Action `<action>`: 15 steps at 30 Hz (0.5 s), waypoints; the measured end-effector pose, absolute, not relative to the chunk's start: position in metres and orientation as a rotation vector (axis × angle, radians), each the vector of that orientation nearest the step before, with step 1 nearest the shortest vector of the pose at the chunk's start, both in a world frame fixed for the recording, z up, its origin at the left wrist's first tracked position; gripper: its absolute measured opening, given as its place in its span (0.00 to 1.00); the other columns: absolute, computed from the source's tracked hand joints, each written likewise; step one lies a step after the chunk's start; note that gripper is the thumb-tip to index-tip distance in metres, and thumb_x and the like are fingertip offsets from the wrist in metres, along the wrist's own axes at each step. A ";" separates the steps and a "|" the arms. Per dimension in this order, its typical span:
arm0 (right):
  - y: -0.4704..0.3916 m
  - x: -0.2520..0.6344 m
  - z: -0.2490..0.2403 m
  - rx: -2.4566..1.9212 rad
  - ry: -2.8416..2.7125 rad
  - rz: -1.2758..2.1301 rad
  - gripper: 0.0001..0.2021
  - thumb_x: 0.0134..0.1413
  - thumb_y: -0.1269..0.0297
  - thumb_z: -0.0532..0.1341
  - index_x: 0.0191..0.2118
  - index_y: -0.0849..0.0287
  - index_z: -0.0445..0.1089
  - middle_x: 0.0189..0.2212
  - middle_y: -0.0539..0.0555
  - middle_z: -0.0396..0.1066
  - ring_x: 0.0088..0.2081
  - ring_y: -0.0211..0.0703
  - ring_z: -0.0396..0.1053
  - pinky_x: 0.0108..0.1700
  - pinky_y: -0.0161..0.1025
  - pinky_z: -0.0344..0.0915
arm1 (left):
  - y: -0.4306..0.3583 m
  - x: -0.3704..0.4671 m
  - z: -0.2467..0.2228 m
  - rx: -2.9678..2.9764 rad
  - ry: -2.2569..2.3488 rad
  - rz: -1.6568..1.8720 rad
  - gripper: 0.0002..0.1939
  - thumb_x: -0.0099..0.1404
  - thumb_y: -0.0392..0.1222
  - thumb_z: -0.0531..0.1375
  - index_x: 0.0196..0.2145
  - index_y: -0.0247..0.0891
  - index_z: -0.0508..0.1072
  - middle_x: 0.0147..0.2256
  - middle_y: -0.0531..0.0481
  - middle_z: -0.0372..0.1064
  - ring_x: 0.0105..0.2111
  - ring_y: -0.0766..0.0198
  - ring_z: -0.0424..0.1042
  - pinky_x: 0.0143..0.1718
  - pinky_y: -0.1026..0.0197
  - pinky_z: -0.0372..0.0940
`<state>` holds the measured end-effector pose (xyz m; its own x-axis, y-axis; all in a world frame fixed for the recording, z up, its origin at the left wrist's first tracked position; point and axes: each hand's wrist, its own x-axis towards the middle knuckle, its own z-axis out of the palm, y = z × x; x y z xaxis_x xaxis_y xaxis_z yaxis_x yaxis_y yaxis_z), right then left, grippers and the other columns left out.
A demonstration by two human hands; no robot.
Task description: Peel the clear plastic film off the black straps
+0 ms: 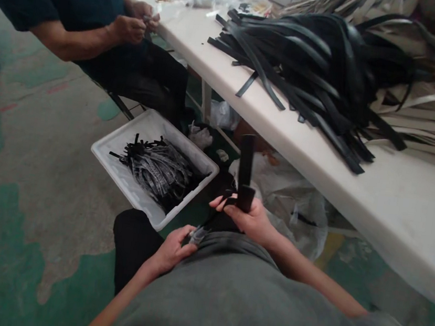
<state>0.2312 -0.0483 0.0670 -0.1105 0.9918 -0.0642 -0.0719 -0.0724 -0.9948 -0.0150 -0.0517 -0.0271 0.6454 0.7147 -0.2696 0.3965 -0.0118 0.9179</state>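
My right hand (253,221) is closed around a black strap (246,161), one part of which stands up above the fingers while a shorter end folds over them. From there a dark length runs down to my left hand (176,247), low in front of my lap. That hand is closed on a greyish, shiny piece (197,234) at the strap's other end; whether it is a buckle in film I cannot tell. Beyond my hands, a white plastic bin (148,211) on the left holds a heap of black straps (156,171), many with greyish wrapping.
A long white table (305,158) runs along the right, bearing a pile of loose black straps (324,65) and beige strips (432,120) behind. Clear plastic bags (296,194) lie beneath it. Another person (73,13) sits beyond the bin, hands together at the table's edge.
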 end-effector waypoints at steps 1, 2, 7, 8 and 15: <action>-0.051 0.241 0.065 -1.189 -1.184 1.345 0.12 0.58 0.55 0.61 0.34 0.57 0.77 0.42 0.55 0.78 0.43 0.45 0.74 0.48 0.42 0.70 | -0.052 -0.018 -0.031 1.576 0.908 0.287 0.19 0.62 0.55 0.56 0.41 0.37 0.73 0.37 0.47 0.71 0.38 0.59 0.68 0.42 0.58 0.63; -0.052 0.249 0.062 -1.238 -1.187 1.318 0.12 0.58 0.56 0.61 0.34 0.57 0.77 0.44 0.56 0.77 0.44 0.46 0.74 0.49 0.43 0.69 | -0.051 -0.020 -0.035 1.515 0.912 0.262 0.19 0.62 0.55 0.56 0.40 0.37 0.73 0.36 0.48 0.71 0.38 0.59 0.68 0.42 0.59 0.63; -0.060 0.277 0.038 -1.548 -1.262 1.096 0.10 0.56 0.58 0.63 0.39 0.55 0.78 0.49 0.55 0.76 0.47 0.49 0.74 0.54 0.47 0.67 | -0.030 -0.030 -0.060 1.106 1.212 0.404 0.20 0.61 0.58 0.57 0.37 0.36 0.73 0.27 0.51 0.68 0.30 0.63 0.68 0.36 0.60 0.63; -0.062 0.278 0.034 -1.593 -1.260 1.065 0.11 0.56 0.57 0.63 0.40 0.55 0.78 0.48 0.55 0.76 0.47 0.50 0.74 0.53 0.47 0.67 | -0.021 -0.033 -0.064 1.009 1.270 0.487 0.22 0.60 0.59 0.58 0.38 0.36 0.72 0.27 0.52 0.68 0.28 0.64 0.68 0.34 0.61 0.63; -0.043 0.249 0.017 -1.461 -1.599 1.047 0.11 0.59 0.59 0.62 0.44 0.54 0.77 0.41 0.54 0.78 0.44 0.46 0.75 0.48 0.41 0.70 | 0.100 -0.066 -0.069 0.721 1.405 0.936 0.26 0.52 0.58 0.66 0.39 0.35 0.70 0.25 0.54 0.67 0.23 0.68 0.66 0.29 0.62 0.64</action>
